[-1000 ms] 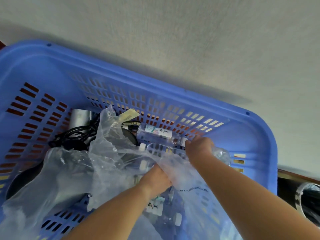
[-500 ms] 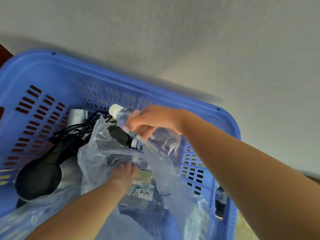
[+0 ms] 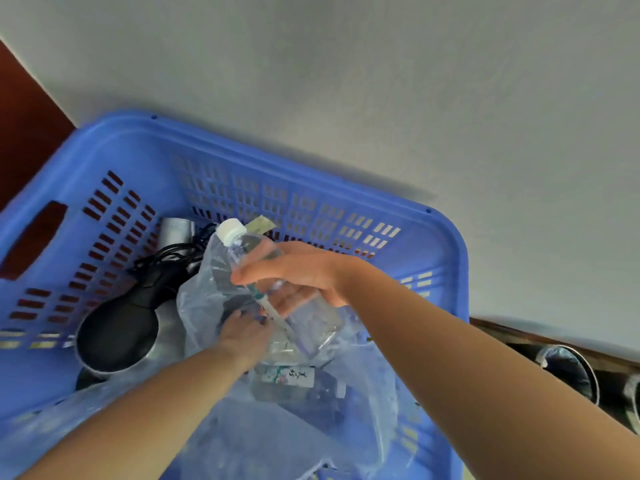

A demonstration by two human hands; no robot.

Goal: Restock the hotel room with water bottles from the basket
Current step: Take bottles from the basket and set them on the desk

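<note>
Below grey wall (image 3: 381, 81), right hand (image 3: 298, 275) has raised gripped bottle (image 3: 249, 247); left hand (image 3: 246, 332) in bag (image 3: 204, 299), grip unclear.

- A blue slotted basket (image 3: 131, 150) fills the near left of the view, against a pale grey surface.
- The right hand (image 3: 298, 275) grips a clear water bottle (image 3: 249, 247) above the basket's contents, with its white cap (image 3: 230, 231) tilted to the far left.
- The left hand (image 3: 244, 332) reaches into a crumpled clear plastic bag (image 3: 204, 296) just below that bottle; its fingertips are hidden.
- Another labelled bottle (image 3: 287, 377) lies in the bag, nearer.
- A black hair dryer (image 3: 117, 330) and a black cord (image 3: 166, 258) lie at the basket's left.
</note>
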